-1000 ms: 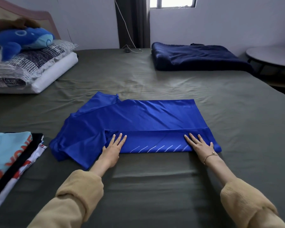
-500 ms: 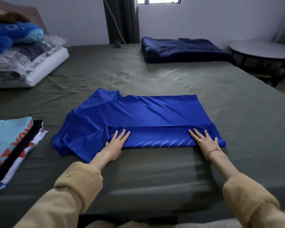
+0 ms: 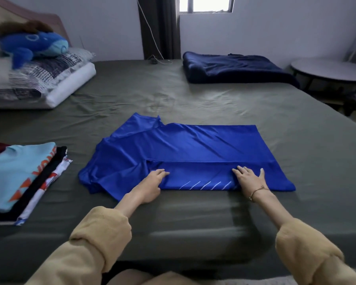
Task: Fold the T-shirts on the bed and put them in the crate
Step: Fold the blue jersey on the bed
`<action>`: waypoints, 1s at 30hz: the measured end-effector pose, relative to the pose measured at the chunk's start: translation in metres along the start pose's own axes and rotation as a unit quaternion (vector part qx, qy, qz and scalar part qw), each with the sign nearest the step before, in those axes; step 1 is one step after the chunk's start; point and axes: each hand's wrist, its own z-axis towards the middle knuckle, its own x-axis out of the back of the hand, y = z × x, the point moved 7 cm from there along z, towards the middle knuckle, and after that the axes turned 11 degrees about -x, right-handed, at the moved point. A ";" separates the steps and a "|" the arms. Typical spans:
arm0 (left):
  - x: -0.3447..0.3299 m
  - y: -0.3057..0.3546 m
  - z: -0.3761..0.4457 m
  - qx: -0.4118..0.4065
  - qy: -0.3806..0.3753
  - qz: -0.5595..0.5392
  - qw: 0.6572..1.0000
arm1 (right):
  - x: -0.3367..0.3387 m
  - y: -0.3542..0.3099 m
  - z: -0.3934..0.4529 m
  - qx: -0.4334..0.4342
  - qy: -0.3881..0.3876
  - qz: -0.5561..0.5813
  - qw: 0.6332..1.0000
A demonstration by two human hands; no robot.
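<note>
So a shiny blue T-shirt (image 3: 185, 149) is spread out sideways in the middle of the bed (image 3: 193, 95), with its near long edge already folded up into a narrow band marked by a few white diagonal stripes. The left hand (image 3: 152, 185) is laid on the left end of that band, fingers fairly straight and pressed flat on the cloth, nothing pinched as far as can be seen. The right hand (image 3: 250, 178) is planted on the right end the same way, fingers spread and flat, with a thin bracelet worn at the wrist. Both tan sleeves are pushed up the forearms.

Off to the left, a stack of folded shirts (image 3: 19, 177) is piled on the bed, light blue one on top. Further back a folded navy blanket (image 3: 234, 67) is set near the wall, and a blue plush toy (image 3: 33, 45) is perched on the pillows (image 3: 43, 79). A round table (image 3: 331, 68) is seen at the right.
</note>
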 end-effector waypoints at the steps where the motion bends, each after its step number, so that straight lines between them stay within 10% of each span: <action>1: 0.008 0.000 -0.003 -0.013 0.031 -0.019 0.999 | 0.007 -0.013 -0.002 0.015 0.018 0.011 1.000; 9: 0.068 -0.047 -0.044 -0.023 0.256 -0.042 0.965 | 0.054 -0.162 -0.026 0.218 0.137 0.097 0.961; 18: 0.077 -0.151 -0.107 0.113 0.246 -0.105 0.957 | 0.077 -0.295 -0.074 0.443 0.195 0.145 0.863; 24: 0.065 -0.178 -0.103 0.141 0.157 -0.234 0.949 | 0.104 -0.320 -0.033 0.379 0.172 0.221 0.882; 30: 0.081 -0.194 -0.084 0.169 0.241 -0.244 0.924 | 0.131 -0.340 0.029 0.271 0.071 0.282 0.918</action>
